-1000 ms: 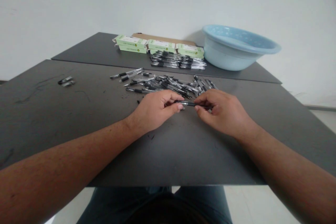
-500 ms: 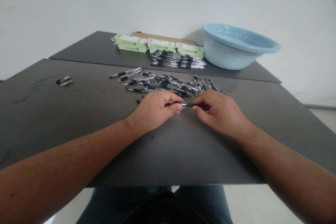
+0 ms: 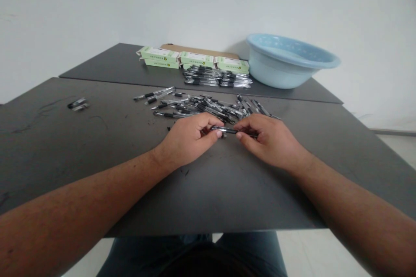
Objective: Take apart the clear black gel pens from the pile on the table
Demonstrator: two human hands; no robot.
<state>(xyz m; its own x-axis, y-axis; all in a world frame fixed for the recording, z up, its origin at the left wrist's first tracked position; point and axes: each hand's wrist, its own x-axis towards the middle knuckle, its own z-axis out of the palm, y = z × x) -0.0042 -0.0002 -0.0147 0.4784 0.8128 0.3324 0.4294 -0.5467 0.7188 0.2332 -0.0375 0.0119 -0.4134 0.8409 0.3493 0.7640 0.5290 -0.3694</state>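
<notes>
Between my two hands lies a black and clear pen (image 3: 225,130), roughly level, just above the dark table. My left hand (image 3: 193,138) pinches its left end between thumb and fingers. The fingers of my right hand (image 3: 268,138) are closed on the pen's right end, which they partly hide. Right behind my hands a loose pile of pens (image 3: 208,106) spreads over the table, some pointing different ways. Small dark bits (image 3: 184,172) lie near my left wrist.
Neater stacked pens (image 3: 217,77) lie in front of green and white boxes (image 3: 160,55). At the back right stands a light blue basin (image 3: 282,69). Several small clear and black pieces (image 3: 78,104) sit at the far left of the grey table (image 3: 221,194).
The view has shifted slightly. My left hand's thumb has moved a little left along the pen, and more of the pen shows between my hands.
</notes>
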